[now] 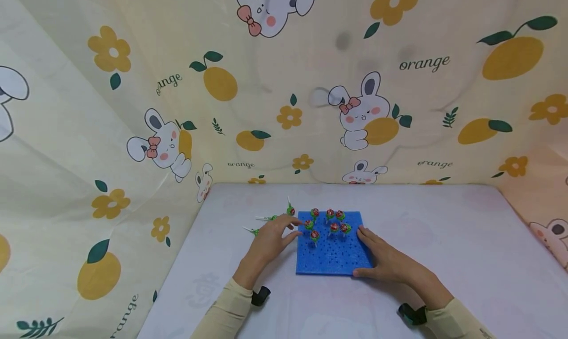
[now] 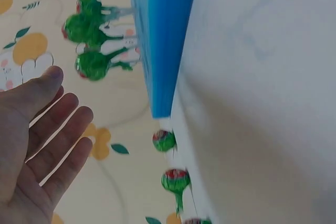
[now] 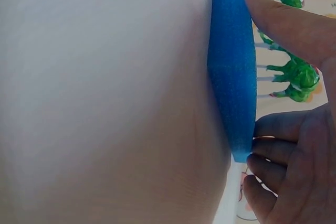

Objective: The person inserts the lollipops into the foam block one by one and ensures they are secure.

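A blue foam board (image 1: 333,260) dotted with small holes lies on the table, and several lollipops (image 1: 334,227) in green and red wrappers stand on their sticks in it. My left hand (image 1: 272,238) hovers at the board's left edge, beside a standing lollipop (image 1: 309,224). In the left wrist view its fingers (image 2: 63,121) are spread and relaxed, with nothing between them. With my right hand (image 1: 390,262) I hold the board by its right side. The thumb (image 3: 289,22) and fingers touch the board's edges in the right wrist view.
Three loose lollipops lie left of the board, one at the back (image 1: 290,211) and two partly behind the left hand, such as the frontmost lollipop (image 1: 254,231). A white cloth covers the table (image 1: 324,309). A printed curtain (image 1: 284,83) hangs behind it and along the sides.
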Motion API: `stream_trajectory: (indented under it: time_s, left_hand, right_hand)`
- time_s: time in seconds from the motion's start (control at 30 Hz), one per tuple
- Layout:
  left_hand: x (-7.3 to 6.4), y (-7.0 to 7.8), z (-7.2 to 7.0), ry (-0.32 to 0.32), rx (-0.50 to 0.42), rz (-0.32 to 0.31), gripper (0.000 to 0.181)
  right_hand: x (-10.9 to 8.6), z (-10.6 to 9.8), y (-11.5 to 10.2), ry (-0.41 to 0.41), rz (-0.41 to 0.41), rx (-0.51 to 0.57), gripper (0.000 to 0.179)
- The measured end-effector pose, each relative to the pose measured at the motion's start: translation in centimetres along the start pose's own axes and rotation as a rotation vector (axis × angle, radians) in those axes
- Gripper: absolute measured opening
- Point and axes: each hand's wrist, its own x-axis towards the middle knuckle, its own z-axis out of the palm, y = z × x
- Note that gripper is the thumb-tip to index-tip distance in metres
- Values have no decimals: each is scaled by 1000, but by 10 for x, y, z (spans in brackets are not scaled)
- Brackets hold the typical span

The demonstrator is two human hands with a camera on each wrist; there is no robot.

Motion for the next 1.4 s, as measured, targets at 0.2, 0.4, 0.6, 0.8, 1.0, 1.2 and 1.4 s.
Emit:
stream_trajectory:
  time_s: [0.2,0.4,0.6,0.8,1.0,1.2,1.4]
  left_hand:
    - [-2,-15,-10,46,-20,-23,28]
    - [-4,-29,-23,54,-24,-65,24]
    - [-5,-47,-35,24,-31,-164,20]
    - [-10,-66,-39,-65,-38,-223,19]
    - [-14,-81,-39,-166,5,-247,23]
    - [-17,-90,-37,-253,65,-268,26]
    - [-20,-94,-38,-285,111,-244,29]
  right_hand:
    - [0,0,0,0,12,0,120]
    - [0,0,1,4,9,2,120]
    - [0,0,1,5,5,5,119]
    - [-1,-1,0,0,5,19,119]
    - [-1,-1,0,3,3,19,119]
    - [-1,-1,-1,-5,15,13,119]
    - [-1,-1,-1,-5,11,15,119]
